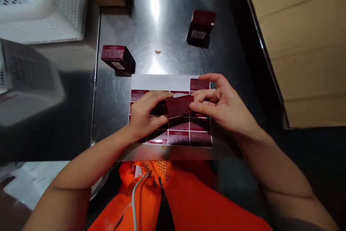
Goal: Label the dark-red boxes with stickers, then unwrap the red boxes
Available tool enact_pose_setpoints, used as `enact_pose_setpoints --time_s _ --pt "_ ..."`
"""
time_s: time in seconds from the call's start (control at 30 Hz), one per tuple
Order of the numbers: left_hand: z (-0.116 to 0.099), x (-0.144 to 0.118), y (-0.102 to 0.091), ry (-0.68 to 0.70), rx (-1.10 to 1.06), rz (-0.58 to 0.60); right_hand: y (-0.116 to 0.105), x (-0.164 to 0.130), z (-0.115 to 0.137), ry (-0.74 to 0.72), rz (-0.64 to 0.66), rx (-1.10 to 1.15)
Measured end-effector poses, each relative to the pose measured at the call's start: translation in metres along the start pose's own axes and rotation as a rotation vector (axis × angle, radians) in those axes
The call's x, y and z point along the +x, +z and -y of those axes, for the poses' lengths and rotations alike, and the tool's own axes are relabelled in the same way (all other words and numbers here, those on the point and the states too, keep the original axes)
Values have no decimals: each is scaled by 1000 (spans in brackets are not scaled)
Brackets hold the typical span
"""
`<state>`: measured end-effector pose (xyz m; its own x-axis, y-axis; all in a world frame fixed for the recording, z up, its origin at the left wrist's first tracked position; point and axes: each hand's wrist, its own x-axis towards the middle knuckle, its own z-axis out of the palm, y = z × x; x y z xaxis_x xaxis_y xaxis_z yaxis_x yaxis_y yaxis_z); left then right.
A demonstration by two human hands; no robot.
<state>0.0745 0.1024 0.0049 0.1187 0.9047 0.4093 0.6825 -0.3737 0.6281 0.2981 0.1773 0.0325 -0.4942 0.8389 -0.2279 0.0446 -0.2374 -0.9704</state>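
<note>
Dark red box [179,107], long axis left to right, left hand [143,114] curled round left end, right hand [228,105] half-open, pinching right end, white basket [66,18] far left, contents hidden

Dark maroon box [180,106], white-gridded maroon label sheet [159,81], hole-dotted white basket [71,0], orange clothing [144,202]

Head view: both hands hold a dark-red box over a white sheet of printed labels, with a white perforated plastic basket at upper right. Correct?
No: the head view shows the basket at upper left. The left hand and right hand hold the box over the sheet.
</note>
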Motion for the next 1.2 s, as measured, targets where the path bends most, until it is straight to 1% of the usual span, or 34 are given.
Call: enact_pose_setpoints --time_s 0.07,0.23,0.33,0.4,0.43,0.53,0.6,0.63,0.7,0.77,0.83,0.9,0.97,1.03,1.1,1.2 --pt "0 0 0 18 -10 -11 1 0 -1 -22 -16 -23" --pt "0 -1 1 64 -20 -16 8 -3 -5 -72 -108 -74" --pt "-1 -2 3 98 -24 0 7 -3 -6 -63 -100 -155" --pt "-1 -2 4 98 -41 21 -3 0 -5 -96 -121 -266" --pt "-2 -2 5 86 -52 27 -10 4 -4 -137 -163 -341" --pt "-1 -1 5 33 -80 1 -39 18 -1 -283 -359 -589" --pt "1 -1 4 -11 -94 -29 -57 28 -3 -314 -419 -709" --pt "2 -1 3 -37 -104 -38 -64 32 -5 -304 -408 -741" --pt "4 0 2 -78 -142 -49 -71 40 -11 -254 -329 -755" --pt "7 2 1 -79 -195 -45 -69 44 -17 -217 -244 -718" --pt "10 5 -1 -63 -229 -20 -61 44 -18 -233 -183 -647" --pt "14 7 -4 -56 -245 34 -51 39 -14 -311 -136 -575" --pt "17 10 -7 -77 -263 108 -41 32 -9 -423 -86 -545" --pt "20 13 -10 -110 -298 177 -34 24 -4 -545 -46 -581" --pt "23 16 -12 -153 -341 220 -31 20 -3 -666 -20 -641" --pt "26 18 -15 -221 -444 247 -29 19 -5 -799 -40 -710"
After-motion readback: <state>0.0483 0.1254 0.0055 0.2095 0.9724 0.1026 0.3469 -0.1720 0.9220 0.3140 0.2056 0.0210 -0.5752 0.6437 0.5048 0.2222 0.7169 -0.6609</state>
